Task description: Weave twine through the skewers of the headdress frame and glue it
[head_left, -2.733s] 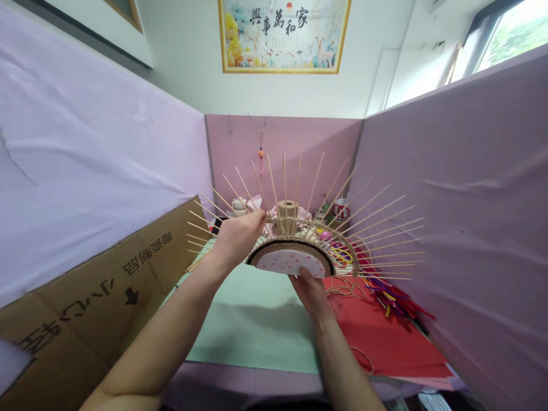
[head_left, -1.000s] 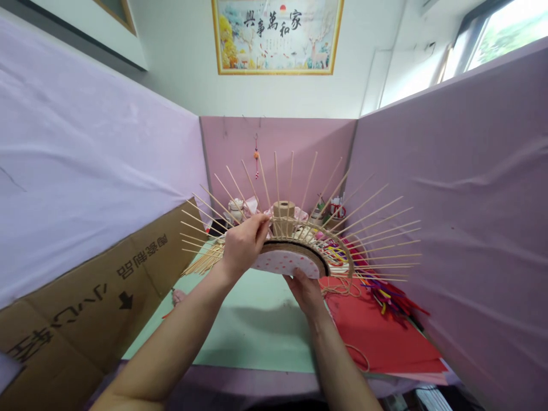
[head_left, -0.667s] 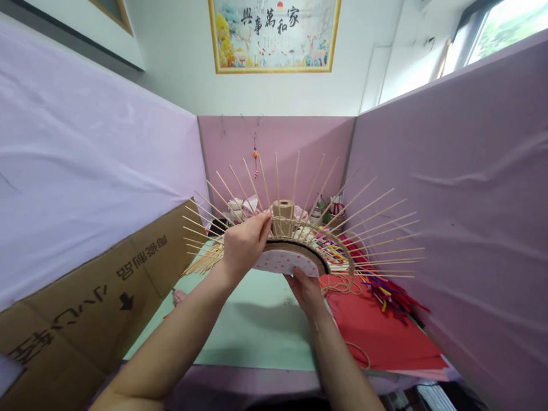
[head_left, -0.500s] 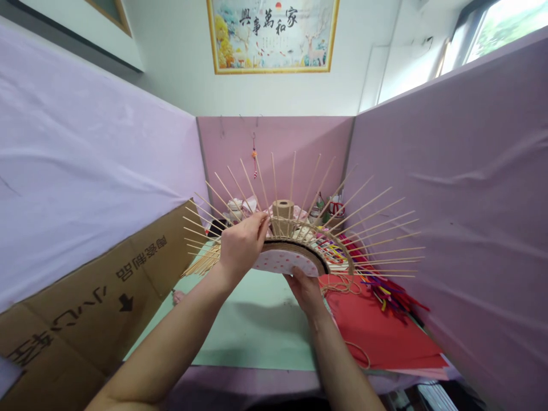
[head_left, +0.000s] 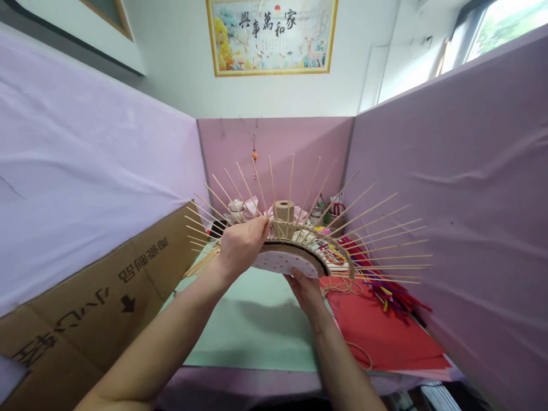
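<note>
A round disc [head_left: 286,261] with a white, pink-dotted face and a dark rim is held tilted above the table. Thin wooden sticks [head_left: 372,229] fan out from its edge, and a twine band [head_left: 338,238] runs across them. My left hand [head_left: 243,242] pinches at the twine and sticks near the upper left of the rim; its fingertips partly hide what they grip. From below, my right hand [head_left: 303,285] holds the disc's lower edge, thumb on the dotted face.
Behind the disc stands a twine roll [head_left: 283,211]. Red sheets [head_left: 381,331], loose twine [head_left: 342,285] and coloured pipe cleaners [head_left: 391,297] lie right. A cardboard panel [head_left: 103,291] leans left. Jars [head_left: 235,206] stand at the back.
The disc's sticks have shifted slightly, the right-hand ones reaching further right and lower. Both hands keep their hold, and the left forearm has moved a little.
</note>
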A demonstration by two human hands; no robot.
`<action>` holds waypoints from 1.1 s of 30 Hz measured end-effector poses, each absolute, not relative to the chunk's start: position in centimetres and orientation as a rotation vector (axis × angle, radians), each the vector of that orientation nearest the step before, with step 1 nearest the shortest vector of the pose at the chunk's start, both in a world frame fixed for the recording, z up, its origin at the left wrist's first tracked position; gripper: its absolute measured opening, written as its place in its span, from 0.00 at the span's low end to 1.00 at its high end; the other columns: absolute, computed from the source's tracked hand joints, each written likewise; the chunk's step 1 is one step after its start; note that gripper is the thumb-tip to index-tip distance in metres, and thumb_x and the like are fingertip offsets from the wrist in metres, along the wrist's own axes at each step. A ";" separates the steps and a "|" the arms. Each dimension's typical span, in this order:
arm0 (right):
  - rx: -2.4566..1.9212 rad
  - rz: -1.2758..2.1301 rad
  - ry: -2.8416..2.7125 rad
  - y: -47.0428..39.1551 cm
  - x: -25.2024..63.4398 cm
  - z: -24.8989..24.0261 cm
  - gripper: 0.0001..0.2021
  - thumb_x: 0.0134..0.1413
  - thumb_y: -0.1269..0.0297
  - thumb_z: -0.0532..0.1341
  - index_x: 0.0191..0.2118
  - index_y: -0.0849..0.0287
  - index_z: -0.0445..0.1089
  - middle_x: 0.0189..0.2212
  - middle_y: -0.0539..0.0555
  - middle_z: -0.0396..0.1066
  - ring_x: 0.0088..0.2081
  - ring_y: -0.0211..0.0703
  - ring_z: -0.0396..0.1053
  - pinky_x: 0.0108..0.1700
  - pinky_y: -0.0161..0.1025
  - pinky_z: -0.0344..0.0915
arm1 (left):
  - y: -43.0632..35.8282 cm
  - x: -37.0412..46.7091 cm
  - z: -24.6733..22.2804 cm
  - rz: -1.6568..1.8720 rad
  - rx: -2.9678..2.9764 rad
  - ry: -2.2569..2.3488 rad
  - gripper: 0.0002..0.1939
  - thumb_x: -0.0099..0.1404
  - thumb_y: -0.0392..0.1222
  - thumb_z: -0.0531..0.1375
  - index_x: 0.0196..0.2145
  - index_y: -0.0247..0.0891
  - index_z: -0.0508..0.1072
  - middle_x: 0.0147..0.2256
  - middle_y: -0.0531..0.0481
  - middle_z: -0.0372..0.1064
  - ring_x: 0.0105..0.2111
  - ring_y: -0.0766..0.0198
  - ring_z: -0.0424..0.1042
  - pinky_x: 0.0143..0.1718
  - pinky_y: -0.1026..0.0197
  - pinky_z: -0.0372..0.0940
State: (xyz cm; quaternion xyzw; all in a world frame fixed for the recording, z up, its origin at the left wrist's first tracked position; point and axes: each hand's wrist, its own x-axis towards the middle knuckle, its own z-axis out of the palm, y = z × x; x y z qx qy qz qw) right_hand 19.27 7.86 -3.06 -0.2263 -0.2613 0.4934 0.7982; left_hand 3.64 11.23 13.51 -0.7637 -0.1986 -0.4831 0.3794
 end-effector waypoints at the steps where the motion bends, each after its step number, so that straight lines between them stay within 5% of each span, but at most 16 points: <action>1: -0.489 1.063 -0.567 7.9 19.3 -3.1 0.16 0.34 0.67 0.73 0.34 0.52 0.73 0.33 0.46 0.78 0.40 0.42 0.74 0.48 0.44 0.71 | 11.3 3.6 13.4 -1.250 -1.945 -0.489 0.07 0.68 0.38 0.54 0.35 0.36 0.71 0.22 0.54 0.72 0.20 0.69 0.71 0.24 0.64 0.57; 14: -0.511 1.051 -0.587 7.9 19.1 -3.1 0.16 0.35 0.65 0.72 0.35 0.51 0.73 0.37 0.47 0.77 0.42 0.44 0.73 0.51 0.46 0.69 | 11.1 4.0 12.8 -1.403 -2.147 -0.443 0.12 0.68 0.41 0.54 0.45 0.38 0.72 0.36 0.48 0.78 0.30 0.68 0.76 0.33 0.68 0.66; 22: -0.520 1.059 -0.602 8.1 19.1 -3.3 0.15 0.35 0.65 0.72 0.35 0.52 0.74 0.36 0.48 0.78 0.41 0.44 0.73 0.52 0.48 0.68 | 10.1 4.3 14.4 -0.934 -2.301 -0.809 0.12 0.69 0.40 0.51 0.43 0.39 0.73 0.30 0.49 0.77 0.29 0.62 0.76 0.26 0.64 0.63; 33: -0.559 1.046 -0.630 7.5 18.9 -2.4 0.19 0.34 0.64 0.72 0.38 0.51 0.73 0.38 0.48 0.78 0.44 0.45 0.73 0.53 0.49 0.68 | 10.9 4.3 13.3 -1.134 -2.104 -0.503 0.10 0.68 0.37 0.52 0.36 0.38 0.73 0.25 0.52 0.73 0.25 0.68 0.72 0.27 0.67 0.61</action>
